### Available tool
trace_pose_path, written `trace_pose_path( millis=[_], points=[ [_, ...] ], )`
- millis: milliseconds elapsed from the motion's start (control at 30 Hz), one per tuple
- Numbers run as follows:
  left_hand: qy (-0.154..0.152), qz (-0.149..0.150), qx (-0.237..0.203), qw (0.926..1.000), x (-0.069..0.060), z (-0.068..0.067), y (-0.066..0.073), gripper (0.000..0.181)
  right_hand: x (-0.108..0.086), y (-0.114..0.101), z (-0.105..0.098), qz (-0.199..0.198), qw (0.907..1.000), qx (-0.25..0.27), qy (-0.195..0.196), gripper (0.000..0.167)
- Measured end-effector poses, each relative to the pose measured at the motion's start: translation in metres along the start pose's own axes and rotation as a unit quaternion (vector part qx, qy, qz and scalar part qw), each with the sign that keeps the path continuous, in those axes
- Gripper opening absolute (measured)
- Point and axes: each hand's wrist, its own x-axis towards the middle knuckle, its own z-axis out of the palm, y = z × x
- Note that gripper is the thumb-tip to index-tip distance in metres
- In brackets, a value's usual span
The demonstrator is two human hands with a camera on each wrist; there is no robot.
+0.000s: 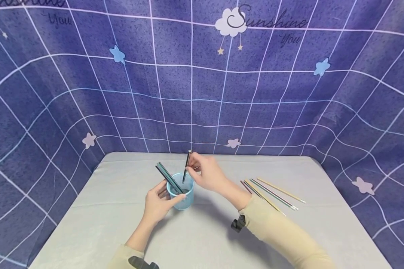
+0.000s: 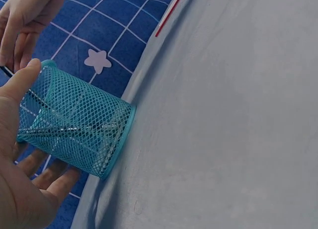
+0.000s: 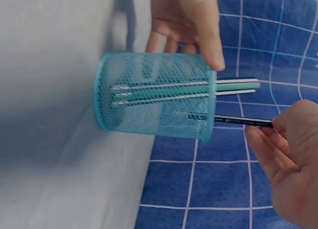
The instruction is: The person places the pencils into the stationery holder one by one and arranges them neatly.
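A light blue mesh cup (image 1: 184, 201) stands upright on the table, with several dark and green pencils (image 3: 237, 85) leaning in it. My left hand (image 1: 156, 204) grips the cup's side, thumb near the rim and fingers around the far side; the left wrist view shows the mesh wall (image 2: 79, 119) between thumb and fingers. My right hand (image 1: 207, 172) pinches a black pencil (image 1: 187, 164) by its upper part. In the right wrist view that black pencil (image 3: 243, 120) has its lower end inside the cup, apart from the others, and my right hand (image 3: 293, 159) holds its outer end.
Several pencils, among them a yellow pencil (image 1: 279, 189), lie on the pale table (image 1: 97, 224) to the right, partly behind my right forearm. A red pencil (image 2: 170, 14) shows at the top of the left wrist view. A blue gridded cloth (image 1: 175, 82) hangs behind the table.
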Motion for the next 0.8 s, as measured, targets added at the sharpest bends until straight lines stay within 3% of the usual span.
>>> trace_pose_path(
  millis=[500,800],
  points=[
    [-0.004,0.008,0.002,1.0,-0.001,0.0,0.0,0.079,-0.001,0.002,0.029,0.001,0.9917,-0.087,-0.094,0.01],
    [-0.002,0.025,-0.001,0.9997,0.0,0.0,-0.002,0.076,0.011,-0.003,0.041,0.004,0.9827,-0.141,-0.12,0.01]
  ],
)
